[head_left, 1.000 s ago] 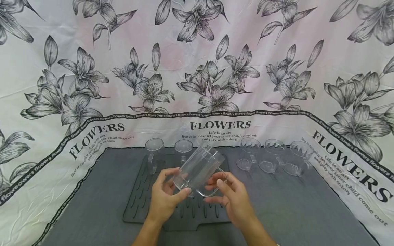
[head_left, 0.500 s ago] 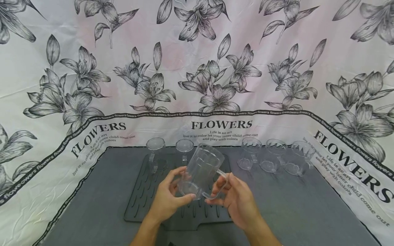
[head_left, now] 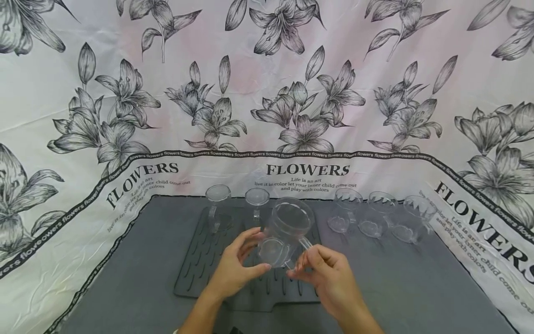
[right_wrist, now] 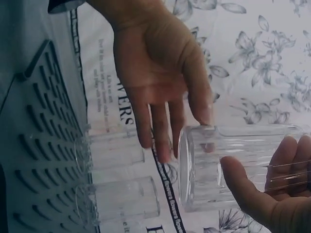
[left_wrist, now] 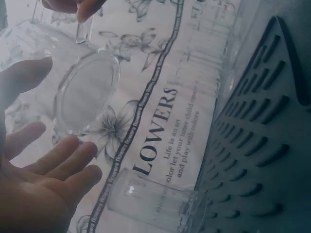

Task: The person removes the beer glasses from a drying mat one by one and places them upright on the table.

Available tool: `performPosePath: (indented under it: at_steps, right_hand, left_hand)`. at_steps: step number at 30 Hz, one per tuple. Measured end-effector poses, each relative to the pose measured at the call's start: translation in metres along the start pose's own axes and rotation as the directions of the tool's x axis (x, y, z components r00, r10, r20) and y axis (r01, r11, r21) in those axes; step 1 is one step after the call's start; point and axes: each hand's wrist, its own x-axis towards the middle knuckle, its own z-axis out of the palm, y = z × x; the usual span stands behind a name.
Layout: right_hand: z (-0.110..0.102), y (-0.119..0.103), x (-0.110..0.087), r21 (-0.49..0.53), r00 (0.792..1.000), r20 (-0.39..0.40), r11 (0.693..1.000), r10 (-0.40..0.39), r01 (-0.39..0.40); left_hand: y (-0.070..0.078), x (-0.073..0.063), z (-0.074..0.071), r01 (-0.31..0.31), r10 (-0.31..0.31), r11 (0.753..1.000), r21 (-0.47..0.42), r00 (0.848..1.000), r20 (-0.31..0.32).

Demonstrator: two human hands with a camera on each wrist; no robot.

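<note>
A clear glass mug (head_left: 288, 227) hangs tilted above the dark mat, its mouth facing up and away. My right hand (head_left: 333, 278) pinches the mug's handle (head_left: 306, 242) between thumb and fingers. Around the base of the mug is my left hand (head_left: 242, 264), thumb on the near side. In the left wrist view, the fingers of the left hand (left_wrist: 53, 179) are spread and fairly straight beside the mug's round base (left_wrist: 90, 92). The right wrist view shows the mug (right_wrist: 201, 179) with the left thumb by its base; whether the thumb touches it I cannot tell.
On the black ridged drying mat (head_left: 196, 264), two clear mugs (head_left: 219, 208) (head_left: 257, 204) stand at the back. Three more mugs, including the nearest (head_left: 342, 211), line the back right of the grey table (head_left: 400, 283). A flower-printed cloth (head_left: 308, 106) hangs behind.
The held mug has turned more upright, its mouth swinging toward the camera and its handle toward me. My right hand has closed more tightly on the handle; the left fingers have loosened.
</note>
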Motion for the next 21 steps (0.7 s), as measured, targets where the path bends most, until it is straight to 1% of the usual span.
performPosePath:
  at_steps: [3, 6, 10, 13, 16, 21]
  right_hand:
    - [-0.002, -0.001, -0.004, -0.068, 0.998, -0.054, 0.998, -0.015, 0.011]
    - [-0.005, -0.003, -0.007, -0.113, 0.993, -0.113, 0.993, -0.040, 0.027]
    - [-0.008, -0.006, -0.010, -0.197, 0.977, -0.195, 0.979, -0.082, 0.043]
    - [-0.010, -0.008, -0.013, -0.257, 0.960, -0.262, 0.966, -0.095, 0.026]
    - [-0.014, -0.009, -0.016, -0.295, 0.944, -0.314, 0.956, -0.099, 0.002]
    - [-0.023, -0.010, -0.020, -0.343, 0.918, -0.380, 0.939, -0.116, -0.023]
  left_hand:
    - [-0.004, -0.004, -0.005, 0.016, -0.016, 1.000, 0.020, 0.999, -0.029]
    - [-0.008, -0.010, -0.012, 0.042, -0.039, 0.999, 0.035, 0.997, -0.066]
    - [-0.011, -0.017, -0.022, 0.076, -0.068, 0.995, 0.064, 0.992, -0.108]
    - [-0.014, -0.024, -0.030, 0.108, -0.092, 0.989, 0.105, 0.986, -0.142]
    - [-0.017, -0.031, -0.039, 0.120, -0.089, 0.979, 0.162, 0.979, -0.186]
    - [-0.024, -0.042, -0.055, 0.111, -0.048, 0.961, 0.253, 0.969, -0.244]
